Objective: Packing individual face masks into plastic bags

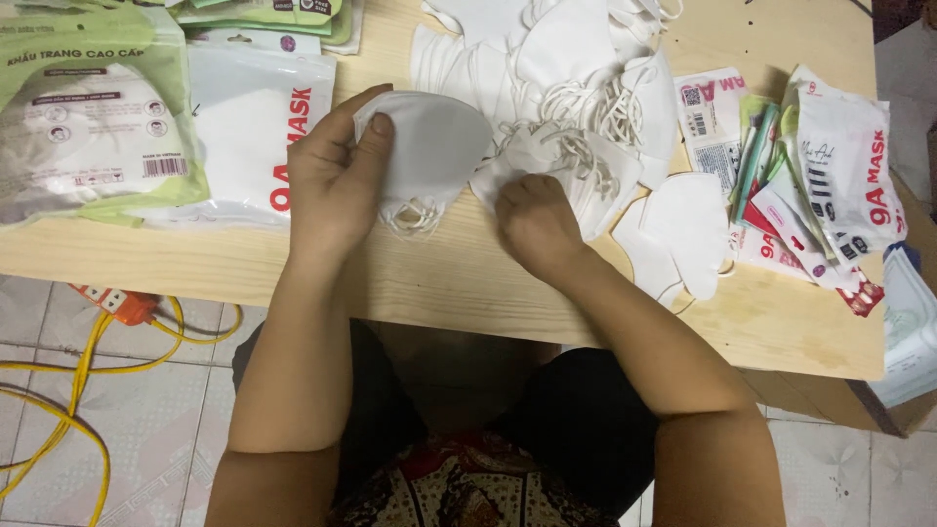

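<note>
White folded fabric face mask pinched in left hand over pale wooden table; right hand closed on another white mask at heap of white masks, fingertips hidden, top cut off

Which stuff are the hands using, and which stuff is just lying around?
In use:
left hand gripping a folded white fabric face mask
right hand pressing on the heap of loose white masks

Lying about:
green-and-white sealed mask packs
flat empty red-and-white pouches
yellow cable on the tiled floor
wooden table
</note>
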